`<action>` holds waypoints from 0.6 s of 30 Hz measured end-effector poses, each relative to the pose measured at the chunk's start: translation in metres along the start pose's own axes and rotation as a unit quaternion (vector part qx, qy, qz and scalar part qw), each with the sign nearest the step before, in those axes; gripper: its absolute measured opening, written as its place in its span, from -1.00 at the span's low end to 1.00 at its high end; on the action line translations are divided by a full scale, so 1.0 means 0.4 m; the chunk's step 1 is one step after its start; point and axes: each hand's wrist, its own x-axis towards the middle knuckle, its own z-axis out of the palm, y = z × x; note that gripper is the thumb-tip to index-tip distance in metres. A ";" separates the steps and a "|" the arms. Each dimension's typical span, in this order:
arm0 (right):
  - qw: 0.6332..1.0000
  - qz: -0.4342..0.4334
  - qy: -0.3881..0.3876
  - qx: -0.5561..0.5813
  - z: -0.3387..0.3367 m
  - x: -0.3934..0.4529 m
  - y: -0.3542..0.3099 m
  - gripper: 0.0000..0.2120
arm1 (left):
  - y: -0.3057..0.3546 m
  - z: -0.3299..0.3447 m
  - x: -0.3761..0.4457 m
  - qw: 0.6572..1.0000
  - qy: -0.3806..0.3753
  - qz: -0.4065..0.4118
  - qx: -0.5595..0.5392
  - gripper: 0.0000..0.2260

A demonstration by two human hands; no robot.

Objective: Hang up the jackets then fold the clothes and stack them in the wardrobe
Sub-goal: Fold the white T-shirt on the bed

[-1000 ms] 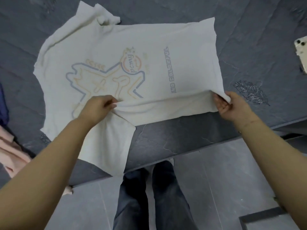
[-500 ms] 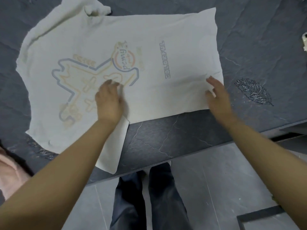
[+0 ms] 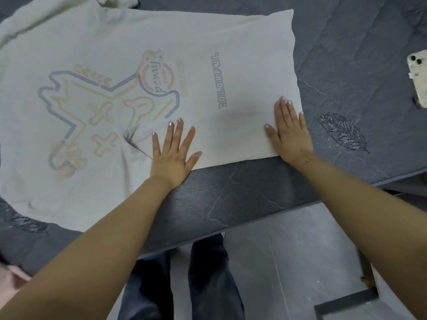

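While both hands (image 3: 173,153) flat, T-shirt (image 3: 138,65) near table edge (image 3: 231,229)

The white T-shirt (image 3: 208,42) under my palms is soft matt cloth, slightly creased, with a faded, flat print in pastel lines. It lies on a dark grey table (image 3: 242,192) that looks like matt stone or slate, faintly veined with pale cracks and a little rough. A phone (image 3: 419,77) at the edge has a glossy, pale, hard case. My trousers (image 3: 208,285) look like dark denim. The floor (image 3: 300,250) is smooth grey tile with a dull sheen.
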 end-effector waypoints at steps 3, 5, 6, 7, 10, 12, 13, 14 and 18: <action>1.000 0.015 -0.022 0.009 -0.039 -0.005 -0.032 -0.40 | -0.010 -0.056 -0.009 0.992 -0.039 0.024 -0.116 -0.45; 0.999 0.013 0.002 0.050 -0.065 -0.036 -0.090 -0.45 | -0.023 -0.107 -0.050 0.955 0.001 0.016 -0.297 -0.59; 0.996 -0.004 0.022 0.081 -0.075 -0.064 -0.131 -0.49 | -0.035 -0.129 -0.086 0.927 0.046 -0.004 -0.372 -0.67; 0.992 -0.028 0.038 0.116 -0.080 -0.100 -0.180 -0.54 | -0.053 -0.148 -0.131 0.906 0.094 -0.030 -0.412 -0.73; 0.965 -0.089 0.018 0.247 -0.062 -0.217 -0.363 -0.69 | -0.131 -0.164 -0.283 0.874 0.175 -0.136 -0.431 -0.78; 0.942 -0.093 -0.042 0.320 -0.027 -0.274 -0.492 -0.73 | -0.202 -0.144 -0.376 0.841 0.192 -0.236 -0.447 -0.82; 0.932 -0.083 -0.071 0.345 -0.005 -0.293 -0.552 -0.72 | -0.238 -0.131 -0.416 0.814 0.200 -0.291 -0.462 -0.84; 0.922 -0.059 -0.097 0.371 0.019 -0.307 -0.609 -0.68 | -0.275 -0.118 -0.452 0.779 0.209 -0.347 -0.479 -0.86; 0.842 0.167 -0.058 0.509 0.084 -0.319 -0.799 -0.38 | -0.396 -0.064 -0.522 0.574 0.145 -0.553 -0.586 -0.75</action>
